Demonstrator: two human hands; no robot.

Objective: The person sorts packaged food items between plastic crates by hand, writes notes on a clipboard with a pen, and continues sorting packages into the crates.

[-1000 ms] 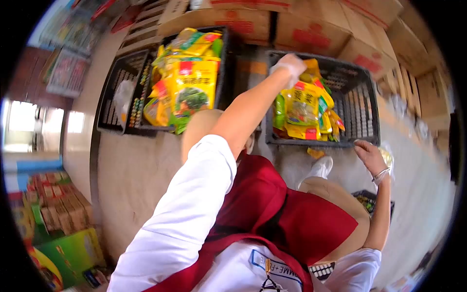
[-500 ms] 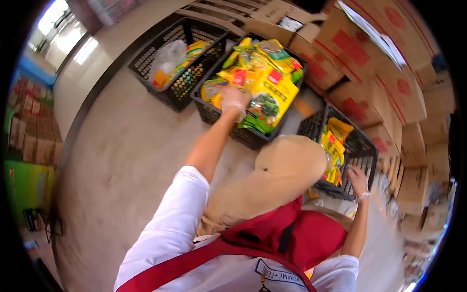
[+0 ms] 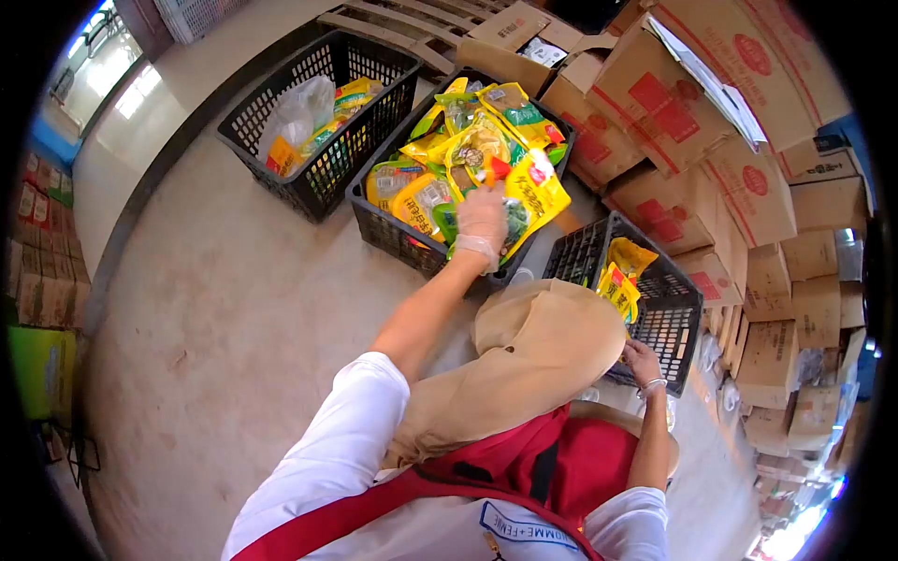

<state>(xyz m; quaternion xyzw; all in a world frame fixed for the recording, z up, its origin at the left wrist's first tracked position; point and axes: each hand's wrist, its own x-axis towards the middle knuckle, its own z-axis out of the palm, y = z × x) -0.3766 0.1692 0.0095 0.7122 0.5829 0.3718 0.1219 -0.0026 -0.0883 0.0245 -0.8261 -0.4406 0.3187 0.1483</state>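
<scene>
My left hand (image 3: 482, 222), in a clear plastic glove, is closed on a yellow food packet (image 3: 538, 201) with a picture of greens, lifted at a tilt over the middle black basket (image 3: 398, 245). Beneath it, several yellow and green food packets (image 3: 421, 201) fill that basket. My right hand (image 3: 644, 363), with clear plastic at the wrist, is low at the near side of the right black basket (image 3: 675, 323). Its fingertips are partly hidden by my knee, close to the yellow packets (image 3: 619, 292) in that basket. Whether it grips one does not show.
A third black basket (image 3: 318, 192) at the left holds a clear plastic bag (image 3: 297, 117) and several yellow packets. Cardboard boxes (image 3: 669, 103) are stacked along the right. A wooden pallet (image 3: 393, 33) lies behind the baskets. My bent knee (image 3: 552, 327) is between both arms.
My left hand has moved right and gripped the yellow packet, which is now tilted up off the pile. My right hand has shifted left, towards the packets and my knee.
</scene>
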